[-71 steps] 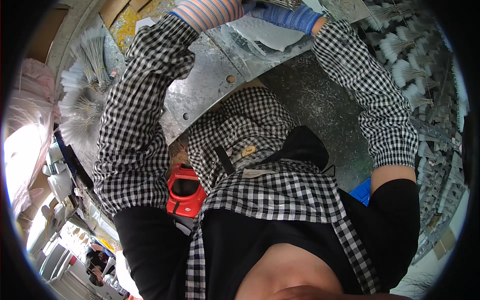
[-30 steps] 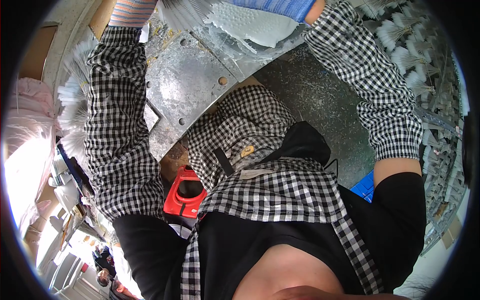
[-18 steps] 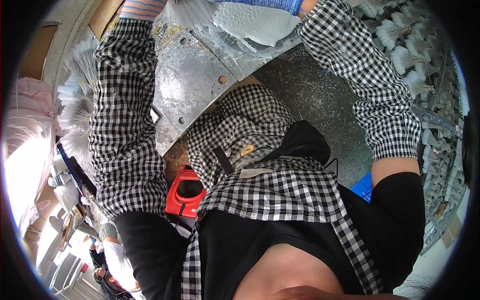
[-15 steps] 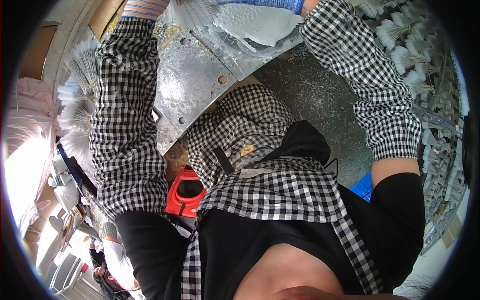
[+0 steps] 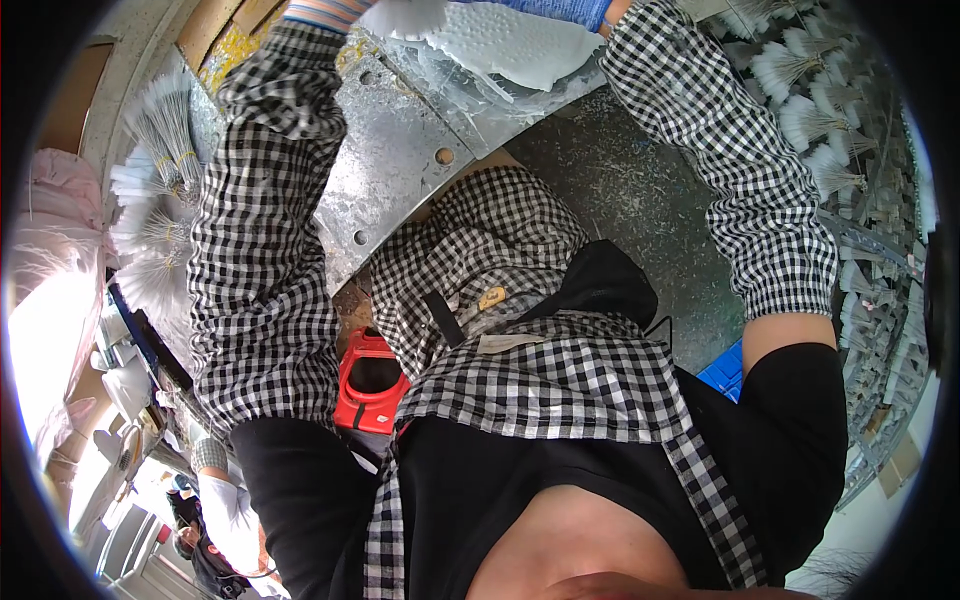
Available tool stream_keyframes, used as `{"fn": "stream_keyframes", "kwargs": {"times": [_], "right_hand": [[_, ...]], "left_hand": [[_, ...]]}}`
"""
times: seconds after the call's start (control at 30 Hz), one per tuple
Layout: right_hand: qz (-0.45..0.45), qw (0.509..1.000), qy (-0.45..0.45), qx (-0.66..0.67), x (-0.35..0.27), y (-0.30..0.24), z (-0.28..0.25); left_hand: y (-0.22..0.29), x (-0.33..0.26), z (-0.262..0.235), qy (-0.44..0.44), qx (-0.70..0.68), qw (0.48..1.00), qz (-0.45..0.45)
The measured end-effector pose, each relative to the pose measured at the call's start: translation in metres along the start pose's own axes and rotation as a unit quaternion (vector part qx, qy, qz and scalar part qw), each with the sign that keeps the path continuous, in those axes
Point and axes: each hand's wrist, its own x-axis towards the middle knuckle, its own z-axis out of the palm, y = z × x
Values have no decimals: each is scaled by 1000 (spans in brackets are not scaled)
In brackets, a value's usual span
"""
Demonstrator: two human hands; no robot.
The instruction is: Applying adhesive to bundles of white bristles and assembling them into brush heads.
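At the upper edge, my left hand (image 5: pixel 325 12) wears a striped glove, with its fingers cut off by the frame. Right beside it is a white, fan-shaped tuft (image 5: pixel 408 18); whether the hand grips it cannot be seen. My right hand (image 5: pixel 580 10), in a blue knitted glove, reaches over a white pad with a bumpy surface (image 5: pixel 520 45). Its fingers are also hidden beyond the edge. The pad lies on a whitish, smeared part of the metal worktop (image 5: pixel 385 165).
Bundles of thin grey stalks with white tufted ends (image 5: pixel 165 140) stand at the left, and several more bundles (image 5: pixel 820 115) line a rack on the right. A red plastic stool (image 5: pixel 372 400) and a blue crate (image 5: pixel 722 375) are low down. Another person (image 5: pixel 225 520) is at lower left.
My left hand and forearm have shifted to the right. The long spread of stalks beside that hand now shows only as a short white tuft. My right arm has barely moved.
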Motion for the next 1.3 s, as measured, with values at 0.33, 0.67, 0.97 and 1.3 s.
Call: {"fn": "stream_keyframes", "kwargs": {"times": [0.33, 0.67, 0.97, 1.3], "right_hand": [[48, 998, 24, 13, -4, -18, -1], [-36, 985, -30, -165, 10, 31, 22], [-202, 975, -2, -96, 10, 67, 51], [-40, 995, -82, -48, -7, 95, 65]], "left_hand": [[4, 2, -11, 91, -21, 995, -25], [-11, -8, 3, -61, 247, 959, 128], [-1, -18, 4, -129, 453, 849, 239], [-7, -11, 17, -206, 466, 804, 305]]}}
